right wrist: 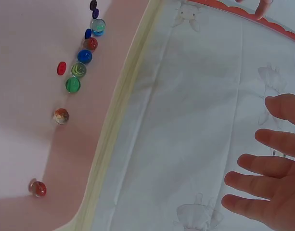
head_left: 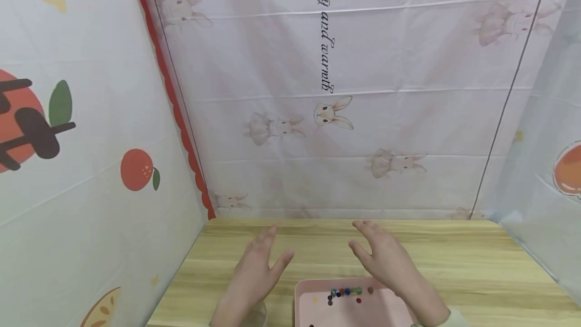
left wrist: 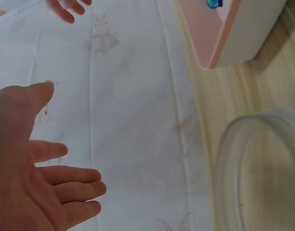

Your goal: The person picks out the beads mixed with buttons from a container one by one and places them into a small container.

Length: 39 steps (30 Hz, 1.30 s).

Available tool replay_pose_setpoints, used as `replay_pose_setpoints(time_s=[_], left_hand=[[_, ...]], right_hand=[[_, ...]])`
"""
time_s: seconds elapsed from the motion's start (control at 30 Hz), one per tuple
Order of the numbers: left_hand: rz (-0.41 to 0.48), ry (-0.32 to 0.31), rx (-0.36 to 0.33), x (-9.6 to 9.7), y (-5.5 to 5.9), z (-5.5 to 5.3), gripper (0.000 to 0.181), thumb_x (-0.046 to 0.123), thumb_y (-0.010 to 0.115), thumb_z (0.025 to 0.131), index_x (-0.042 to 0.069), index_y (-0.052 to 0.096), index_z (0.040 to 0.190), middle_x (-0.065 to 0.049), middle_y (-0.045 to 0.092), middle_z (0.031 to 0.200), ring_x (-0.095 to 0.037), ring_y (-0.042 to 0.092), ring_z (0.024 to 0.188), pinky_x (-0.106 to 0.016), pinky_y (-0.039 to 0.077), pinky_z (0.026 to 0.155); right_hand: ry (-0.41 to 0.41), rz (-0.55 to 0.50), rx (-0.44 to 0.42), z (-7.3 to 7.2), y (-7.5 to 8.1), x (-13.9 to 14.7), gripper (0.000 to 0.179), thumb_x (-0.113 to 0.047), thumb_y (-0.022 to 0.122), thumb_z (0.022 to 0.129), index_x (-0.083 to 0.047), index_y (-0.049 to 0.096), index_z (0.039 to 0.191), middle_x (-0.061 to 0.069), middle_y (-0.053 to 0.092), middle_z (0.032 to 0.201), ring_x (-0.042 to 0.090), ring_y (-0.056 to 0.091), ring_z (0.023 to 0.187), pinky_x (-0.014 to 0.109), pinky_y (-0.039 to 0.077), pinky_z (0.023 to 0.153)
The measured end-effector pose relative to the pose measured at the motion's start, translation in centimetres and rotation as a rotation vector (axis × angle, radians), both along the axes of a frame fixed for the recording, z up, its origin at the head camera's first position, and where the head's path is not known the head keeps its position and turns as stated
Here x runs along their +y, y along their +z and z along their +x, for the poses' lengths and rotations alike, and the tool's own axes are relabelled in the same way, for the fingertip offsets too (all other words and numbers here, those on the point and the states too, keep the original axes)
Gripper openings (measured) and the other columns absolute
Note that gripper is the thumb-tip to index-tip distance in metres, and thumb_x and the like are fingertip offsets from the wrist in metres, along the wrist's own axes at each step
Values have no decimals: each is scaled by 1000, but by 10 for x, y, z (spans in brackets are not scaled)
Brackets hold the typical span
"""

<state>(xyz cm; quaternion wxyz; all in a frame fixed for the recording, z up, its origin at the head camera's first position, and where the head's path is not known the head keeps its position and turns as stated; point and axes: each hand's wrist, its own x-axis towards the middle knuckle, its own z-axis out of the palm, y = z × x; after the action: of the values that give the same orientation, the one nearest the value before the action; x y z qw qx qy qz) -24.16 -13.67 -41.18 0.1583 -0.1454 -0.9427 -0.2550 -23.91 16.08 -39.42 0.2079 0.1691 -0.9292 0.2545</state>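
Both hands hover over the table with nothing in them. My left hand (head_left: 256,271) has its fingers spread and extended, above a clear round container (left wrist: 234,159) near the table's front. My right hand (head_left: 386,256), fingers apart and straight, reaches over the right side of a pink tray (head_left: 313,282). Inside the tray, several glass marbles line up along the far wall, among them a green marble (right wrist: 73,85), a blue marble (right wrist: 84,56) and a red-and-clear marble (right wrist: 39,189). A red button (right wrist: 61,68) lies beside the row, and small dark buttons (right wrist: 93,5) lie at its end.
The wooden table (head_left: 454,261) runs back to a pale rabbit-print cloth (head_left: 290,180). A fruit-print cloth (head_left: 91,206) hangs along the left side, and another printed cloth (head_left: 544,226) closes off the right. The tray's raised rim stands between the two forearms.
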Motion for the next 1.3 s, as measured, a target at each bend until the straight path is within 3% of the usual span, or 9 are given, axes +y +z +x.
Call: replay_pose_setpoints(time_s=[0.13,0.27,0.43,0.6,0.73,0.9,1.0,1.13,1.3], left_hand=[[79,72,78,-7,-8,4,72,62,52,95,13,47,148,-15,65,131,-30,66,114,-46,55,94],[107,147,154,-18,-16,8,62,55,59,95,10,59,137,-13,71,118,-28,70,103,-43,59,86],[98,196,103,-31,-24,16,70,65,52,94,9,60,136,-11,68,125,-32,66,112,-50,55,92],[67,217,50,-45,-41,24,74,71,49,91,15,59,137,-7,65,131,-30,61,119,-53,52,95],[-5,206,98,-55,-59,30,71,68,59,88,15,60,136,-9,65,127,-33,61,116,-54,53,92],[-135,197,193,-66,-82,42,75,66,67,82,13,59,136,-14,65,123,-38,62,111,-61,51,89],[-187,223,185,-72,-93,48,81,71,66,80,15,58,138,-13,65,125,-37,62,113,-64,47,92],[-248,255,168,-78,-105,51,89,80,61,76,16,56,138,-11,65,126,-35,61,115,-64,44,94],[-280,258,141,-82,-111,53,96,84,57,74,16,54,141,-11,65,126,-35,60,116,-62,45,96]], right_hand=[[17,-7,-2,1,-4,-2,46,-31,65,97,-5,60,135,14,62,136,37,55,129,57,46,104],[32,-8,-17,2,-8,-5,45,-30,66,96,-5,61,134,13,63,135,34,57,126,54,48,103],[44,-13,-55,3,-13,-10,44,-30,67,95,-6,62,132,11,64,132,28,66,112,51,49,102],[48,-19,-60,4,-18,-17,38,-27,69,94,-6,67,125,7,69,125,30,61,121,49,51,99],[62,-35,-113,8,-23,-22,27,-24,68,94,-9,72,116,-1,74,104,14,69,95,34,58,80],[252,-93,-307,7,-31,-22,27,-23,63,97,-7,69,118,-5,69,81,2,56,47,22,47,45],[321,-73,-360,3,-37,-21,27,-23,65,96,-7,69,118,-3,68,80,3,54,46,22,46,45],[332,18,-326,-4,-45,-22,20,-19,69,92,-8,73,109,-4,68,79,-1,53,57,21,46,51],[378,83,-342,-12,-58,-26,19,-11,70,88,-5,75,106,-11,64,68,-4,44,55,18,41,51]])
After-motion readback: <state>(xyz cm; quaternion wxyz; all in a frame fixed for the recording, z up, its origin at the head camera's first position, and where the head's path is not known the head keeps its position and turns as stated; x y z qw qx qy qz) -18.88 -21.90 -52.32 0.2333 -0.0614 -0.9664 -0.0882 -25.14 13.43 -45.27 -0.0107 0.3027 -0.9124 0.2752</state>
